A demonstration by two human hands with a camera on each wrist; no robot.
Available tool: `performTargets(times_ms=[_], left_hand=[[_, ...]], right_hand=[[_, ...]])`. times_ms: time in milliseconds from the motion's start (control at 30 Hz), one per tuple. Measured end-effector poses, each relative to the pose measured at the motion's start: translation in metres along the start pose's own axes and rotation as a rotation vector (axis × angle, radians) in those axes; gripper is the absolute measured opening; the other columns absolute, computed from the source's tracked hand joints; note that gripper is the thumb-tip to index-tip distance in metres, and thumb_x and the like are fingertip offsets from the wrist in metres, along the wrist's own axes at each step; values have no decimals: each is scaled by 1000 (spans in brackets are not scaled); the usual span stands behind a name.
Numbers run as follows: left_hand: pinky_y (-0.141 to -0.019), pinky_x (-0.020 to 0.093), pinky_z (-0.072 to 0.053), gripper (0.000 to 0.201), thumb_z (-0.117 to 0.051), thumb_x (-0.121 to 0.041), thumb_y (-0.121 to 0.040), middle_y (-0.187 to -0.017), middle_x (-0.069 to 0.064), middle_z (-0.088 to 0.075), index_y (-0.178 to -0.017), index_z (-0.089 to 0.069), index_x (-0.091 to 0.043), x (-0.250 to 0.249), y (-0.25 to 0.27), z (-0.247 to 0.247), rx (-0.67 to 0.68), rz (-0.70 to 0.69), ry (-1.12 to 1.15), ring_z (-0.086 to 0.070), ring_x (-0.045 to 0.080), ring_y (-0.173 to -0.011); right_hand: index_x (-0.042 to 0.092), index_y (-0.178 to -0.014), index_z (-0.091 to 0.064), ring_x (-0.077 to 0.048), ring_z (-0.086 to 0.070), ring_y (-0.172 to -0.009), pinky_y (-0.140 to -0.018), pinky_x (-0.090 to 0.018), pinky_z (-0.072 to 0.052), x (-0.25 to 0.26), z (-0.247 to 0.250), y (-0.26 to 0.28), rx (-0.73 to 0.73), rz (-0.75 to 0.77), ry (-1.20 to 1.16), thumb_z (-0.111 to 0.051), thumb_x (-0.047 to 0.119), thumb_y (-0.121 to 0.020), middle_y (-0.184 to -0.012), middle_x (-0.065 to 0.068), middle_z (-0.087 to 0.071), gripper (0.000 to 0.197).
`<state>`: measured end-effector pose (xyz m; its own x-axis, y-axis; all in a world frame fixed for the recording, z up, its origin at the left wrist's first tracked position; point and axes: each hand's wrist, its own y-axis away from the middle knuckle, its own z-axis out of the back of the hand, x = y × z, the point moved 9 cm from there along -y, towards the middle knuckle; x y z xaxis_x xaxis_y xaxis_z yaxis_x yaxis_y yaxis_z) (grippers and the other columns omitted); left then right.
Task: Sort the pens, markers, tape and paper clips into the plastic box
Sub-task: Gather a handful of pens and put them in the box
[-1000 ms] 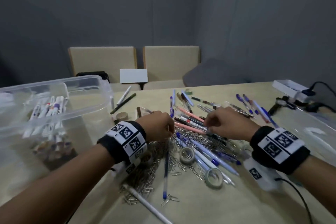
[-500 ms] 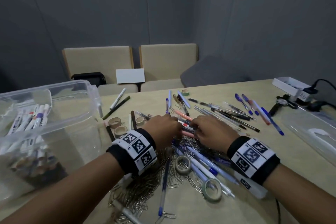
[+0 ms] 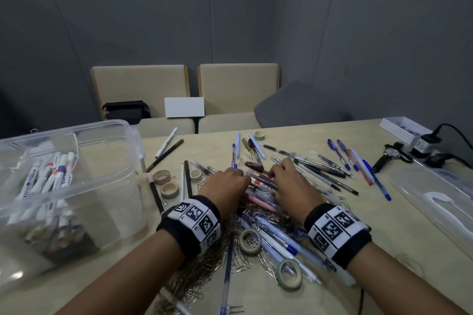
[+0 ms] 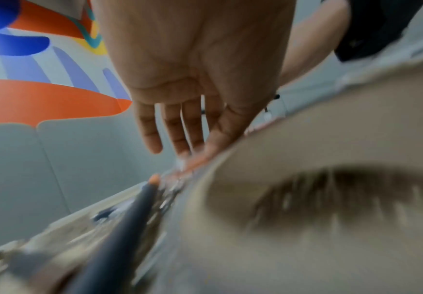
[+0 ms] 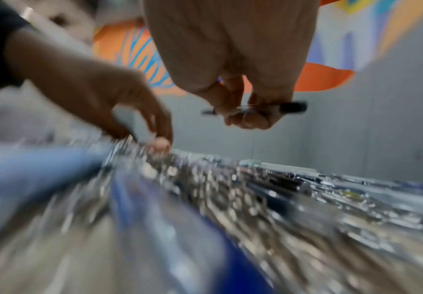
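Your left hand (image 3: 225, 186) lies knuckles-up on the heap of pens (image 3: 263, 186) at mid-desk; the left wrist view shows its fingers (image 4: 149, 131) straight and loosely spread, tips down among the pens, gripping nothing. Your right hand (image 3: 291, 184) sits just beside it, to the right, over the same heap. In the right wrist view the fingers (image 5: 245, 117) are curled round a clear-barrelled pen with a dark cap (image 5: 293, 107), held crosswise above the pile (frame blurred; only the one pen can be made out in the grip). The plastic box (image 3: 110, 156) stands at the left on the desk (image 3: 358, 215), already holding a batch of white markers (image 3: 51, 176) leaning in its left part. More pens fan out to the right of your hands, blue-capped ones (image 3: 340, 153) farthest out. A mat of paper clips (image 3: 202, 268) spreads under and in front of both wrists. Tape: two rolls (image 3: 250, 238) on the near pile, three brownish rolls (image 3: 169, 189) between the box and your left hand, one green roll (image 3: 259, 135) at the far edge. A white marker (image 3: 167, 145) and a dark pencil lie beyond the box. The box lid (image 3: 440, 202) rests at the right.
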<state>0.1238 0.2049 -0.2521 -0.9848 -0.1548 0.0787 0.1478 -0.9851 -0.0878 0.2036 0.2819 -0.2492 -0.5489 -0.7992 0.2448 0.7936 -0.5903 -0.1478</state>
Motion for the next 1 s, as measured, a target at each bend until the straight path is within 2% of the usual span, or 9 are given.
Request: performTargets(times_ms=[133,233,300,433,567,667,800,900,1000], left_hand=[[-80,34,-52,17,-63,-24,-89,-99,0,-64,-104,-65,-17,-6,-4,9,8,-27,-8,-59,19,-91],[-80,34,-56,18,-65,-19,-88,-98,-1,-65,-105,-68,-21,-9,-6,7,97,-70,150,-61,17,-91],[-83,32,-55,18,-64,-19,-89,-102,-1,-62,-107,-67,-21,-14,-6,6,121,-107,191,-59,16,-94],[-81,32,-53,18,-61,-27,-91,-101,3,-59,-102,-62,-12,-16,-9,2,145,-129,197,-59,19,-92],[-76,32,-53,16,-66,-26,-88,-92,2,-64,-98,-60,-15,-5,-15,10,157,-106,208,-61,18,-83],[-69,25,-50,10,-64,-18,-90,-89,1,-66,-100,-63,-16,13,-24,24,122,-55,213,-60,15,-77],[-62,28,-43,16,-53,-6,-92,-82,0,-63,-94,-63,-18,36,-32,38,88,-19,169,-57,19,-72],[-67,34,-47,20,-48,-1,-87,-85,3,-61,-94,-60,-16,45,-35,39,112,5,181,-57,25,-80],[-72,37,-49,18,-49,-3,-84,-89,10,-66,-92,-64,-9,51,-39,34,142,47,211,-58,28,-84]], right_hand=[[12,-120,-50,-15,-55,-90,-82,-33,-53,-24,15,-7,-43,-85,-98,-49,11,-91,-122,-4,-42,29],[14,-109,-60,-17,-57,-79,-71,-32,-51,-40,21,-11,-25,-138,-119,-53,19,-90,-102,-4,-58,20],[18,-99,-65,-18,-60,-79,-70,-33,-54,-44,19,-13,11,-149,-76,-56,21,-88,-98,-4,-63,14],[20,-102,-64,-21,-62,-89,-79,-36,-54,-39,7,-16,128,-157,-17,-61,30,-88,-103,-2,-58,17],[19,-97,-65,-20,-62,-86,-76,-38,-55,-28,2,-30,156,-88,23,-61,37,-86,-100,-2,-63,21],[19,-96,-64,-19,-60,-86,-74,-36,-54,-18,-4,-36,217,-26,64,-63,38,-86,-99,-2,-62,22],[13,-96,-59,-26,-59,-90,-74,-35,-51,-15,-8,-39,240,-9,139,-55,30,-91,-104,-8,-60,18],[9,-99,-58,-29,-60,-91,-78,-39,-53,-18,-5,-43,258,-37,118,-48,21,-93,-105,-13,-61,17],[10,-106,-59,-27,-61,-95,-82,-40,-53,-18,-5,-45,308,-30,100,-53,22,-93,-108,-10,-60,18]])
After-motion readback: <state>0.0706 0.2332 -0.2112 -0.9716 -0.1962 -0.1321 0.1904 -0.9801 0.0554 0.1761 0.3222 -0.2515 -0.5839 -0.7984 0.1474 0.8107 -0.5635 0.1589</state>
